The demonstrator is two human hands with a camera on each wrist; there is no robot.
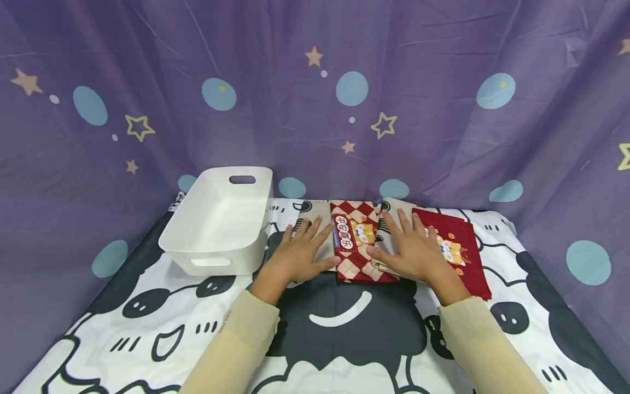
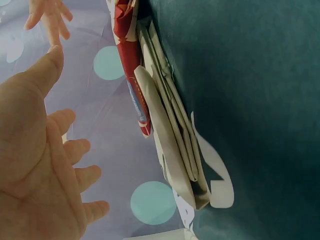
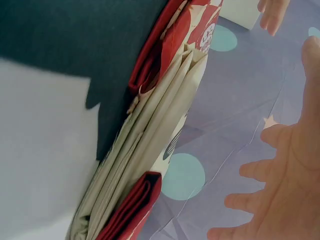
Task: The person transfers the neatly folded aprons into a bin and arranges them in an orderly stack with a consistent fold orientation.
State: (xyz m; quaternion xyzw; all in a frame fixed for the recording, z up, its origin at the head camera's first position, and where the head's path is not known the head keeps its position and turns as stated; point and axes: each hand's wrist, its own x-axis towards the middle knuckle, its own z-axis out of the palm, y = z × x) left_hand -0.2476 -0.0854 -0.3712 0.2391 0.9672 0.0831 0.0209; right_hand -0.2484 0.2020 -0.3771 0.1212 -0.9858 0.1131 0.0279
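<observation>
Hovering, fingers spread, left hand [image 1: 296, 256] and right hand [image 1: 414, 249], folded cloths [image 1: 355, 238] close beneath

Folded in row, right of frame centre: beige cloth [image 1: 323, 209], red-checked cloth [image 1: 358, 241], second beige cloth [image 1: 385, 239], seemingly matching, dark-red cloth [image 1: 464, 251].

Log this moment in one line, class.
left hand: spread; right hand: spread; both: above row of folded fabrics; white bin: left of row

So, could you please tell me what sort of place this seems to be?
Probably a curtained work area: a purple curtain hangs behind and at both sides, and a bin and folded items rest on a cartoon sheet.
</observation>
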